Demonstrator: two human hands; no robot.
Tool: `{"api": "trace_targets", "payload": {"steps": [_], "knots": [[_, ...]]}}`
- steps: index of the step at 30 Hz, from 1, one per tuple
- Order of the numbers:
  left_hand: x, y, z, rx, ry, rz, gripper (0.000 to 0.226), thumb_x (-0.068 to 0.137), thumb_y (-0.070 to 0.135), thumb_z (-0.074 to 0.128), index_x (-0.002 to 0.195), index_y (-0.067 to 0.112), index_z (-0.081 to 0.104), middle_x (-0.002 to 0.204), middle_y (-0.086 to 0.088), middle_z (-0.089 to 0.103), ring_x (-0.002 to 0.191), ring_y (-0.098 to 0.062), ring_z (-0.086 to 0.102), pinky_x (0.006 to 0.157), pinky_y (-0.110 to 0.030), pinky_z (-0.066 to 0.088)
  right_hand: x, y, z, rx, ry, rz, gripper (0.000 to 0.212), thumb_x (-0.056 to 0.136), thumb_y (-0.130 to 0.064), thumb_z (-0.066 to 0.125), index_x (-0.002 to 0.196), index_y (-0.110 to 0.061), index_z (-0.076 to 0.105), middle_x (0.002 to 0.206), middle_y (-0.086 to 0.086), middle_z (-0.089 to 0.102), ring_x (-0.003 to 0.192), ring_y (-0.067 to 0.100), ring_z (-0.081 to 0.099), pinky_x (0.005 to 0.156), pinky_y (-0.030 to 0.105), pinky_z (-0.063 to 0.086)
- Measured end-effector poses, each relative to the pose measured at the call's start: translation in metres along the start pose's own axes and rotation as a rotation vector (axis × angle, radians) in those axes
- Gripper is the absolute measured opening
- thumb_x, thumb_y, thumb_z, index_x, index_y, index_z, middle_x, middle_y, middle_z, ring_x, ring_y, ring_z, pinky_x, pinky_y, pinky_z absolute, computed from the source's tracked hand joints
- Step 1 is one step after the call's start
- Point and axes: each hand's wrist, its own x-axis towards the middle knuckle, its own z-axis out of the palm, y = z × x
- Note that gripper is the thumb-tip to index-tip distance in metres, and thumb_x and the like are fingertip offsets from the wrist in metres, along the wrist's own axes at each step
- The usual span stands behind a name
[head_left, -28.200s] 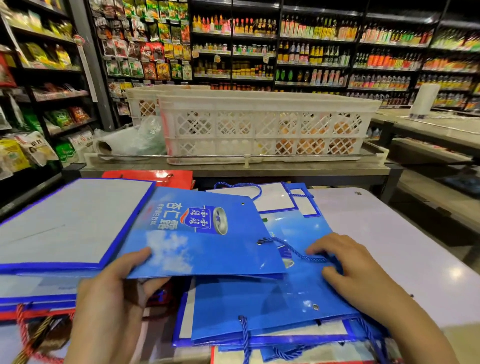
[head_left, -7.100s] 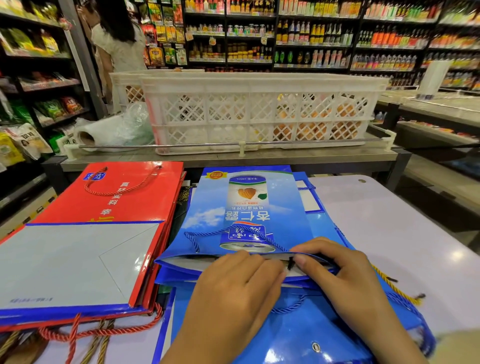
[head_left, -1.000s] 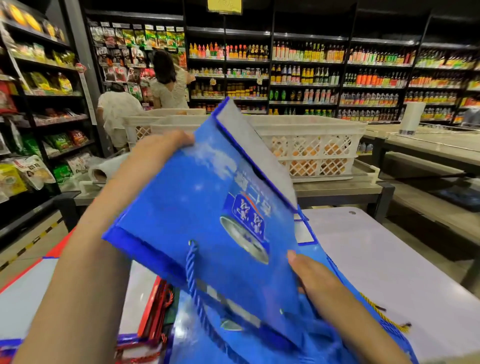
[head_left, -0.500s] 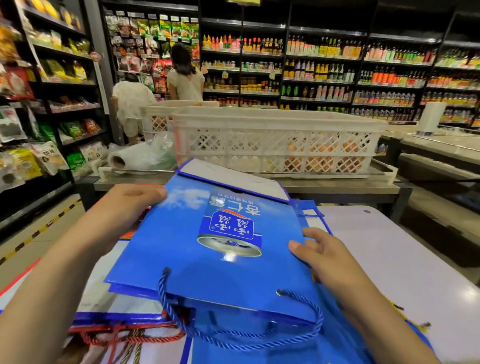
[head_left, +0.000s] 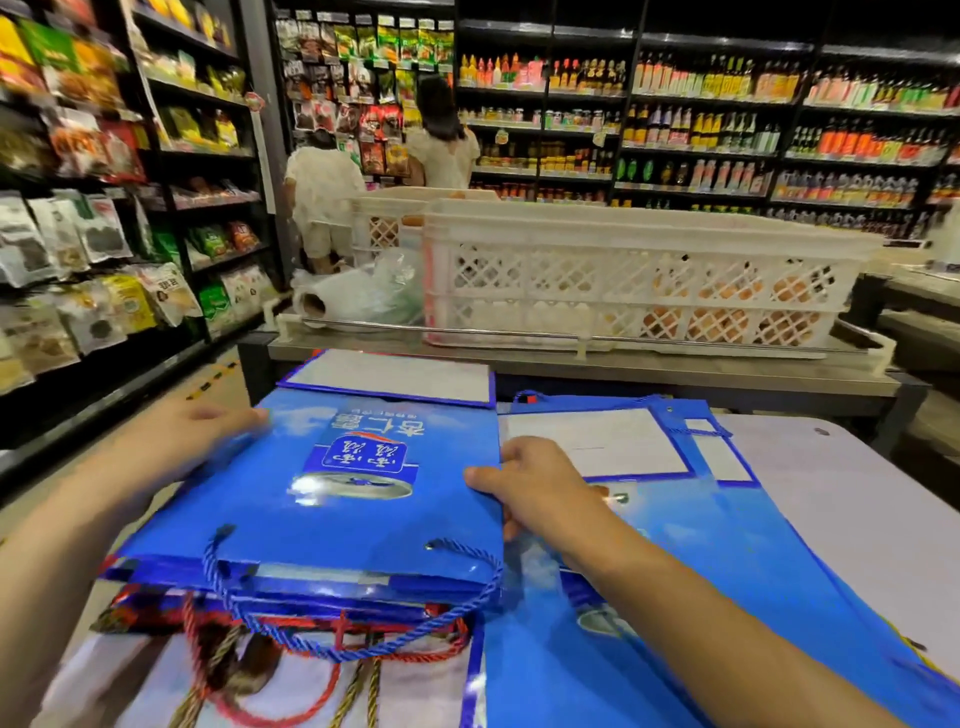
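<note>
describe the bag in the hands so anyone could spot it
Before the white lattice crate stands a pale table strewn with flat gift bags. Over the left stack, between left hand and right hand, is the blue bag. Alone among the blue bags, it shows its whole can picture, with a blue rope handle looping toward the viewer.

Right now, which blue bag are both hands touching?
The can-picture bag on the left: left hand at its left edge, right hand pinching its right edge. Other blue bags lie flat to its right.
</note>
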Motion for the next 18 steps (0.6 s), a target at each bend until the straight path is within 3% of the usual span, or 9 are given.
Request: {"api": "trace_targets", "payload": {"steps": [3,6,9,11,14,18], "knots": [[0.003,-0.009,-0.001,0.033,-0.001,0.031,0.022,0.083,0.031,0.071,0.073,0.011,0.072,0.078,-0.022,0.063,0.073,-0.021,0.052,0.063,-0.030,0.034,0.009,0.004,0.015,-0.099,0.033,0.008,0.021,0.086,-0.020,0.066,0.073,-0.007,0.057,0.065,0.004,0.063,0.043,0.012,0.057,0.039,0.026,0.049],[0.013,-0.023,-0.003,0.081,-0.038,0.028,0.024,0.085,0.036,0.070,0.073,0.015,0.076,0.076,-0.015,0.072,0.069,-0.025,0.060,0.066,-0.032,0.038,0.016,0.008,0.024,-0.209,0.063,0.005,0.034,0.086,-0.027,0.065,0.087,0.006,0.059,0.077,0.018,0.065,0.048,0.019,0.052,0.044,0.029,0.042],[0.016,-0.029,0.000,0.143,-0.022,0.059,0.027,0.086,0.038,0.067,0.070,0.019,0.075,0.066,-0.003,0.071,0.067,-0.027,0.065,0.063,-0.033,0.042,0.020,0.012,0.029,-0.384,0.098,-0.029,0.037,0.089,-0.033,0.061,0.070,-0.004,0.048,0.069,0.011,0.049,0.058,0.019,0.039,0.047,0.025,0.027],[0.018,-0.028,0.005,0.141,-0.032,0.086,0.022,0.090,0.032,0.064,0.078,0.016,0.074,0.071,-0.007,0.072,0.072,-0.029,0.067,0.063,-0.030,0.041,0.021,0.015,0.032,-0.397,0.099,-0.033,0.041,0.091,-0.034,0.059,0.064,-0.012,0.037,0.062,0.003,0.037,0.054,0.016,0.033,0.045,0.024,0.022],[0.020,-0.025,0.008,0.211,-0.021,0.133,0.015,0.093,0.026,0.060,0.093,0.018,0.073,0.076,0.001,0.069,0.069,-0.015,0.062,0.060,-0.026,0.040,0.021,0.016,0.036,-0.369,0.109,-0.028,0.043,0.091,-0.033,0.058,0.063,-0.014,0.032,0.059,0.000,0.032,0.053,0.015,0.029,0.047,0.027,0.022],[0.027,-0.028,0.009,0.253,0.014,0.158,0.030,0.092,0.025,0.061,0.118,0.011,0.066,0.087,-0.005,0.065,0.072,-0.014,0.057,0.059,-0.021,0.038,0.019,0.016,0.040,-0.413,0.121,-0.049,0.045,0.091,-0.036,0.057,0.061,-0.014,0.032,0.057,0.000,0.031,0.051,0.014,0.030,0.045,0.025,0.022]]}}
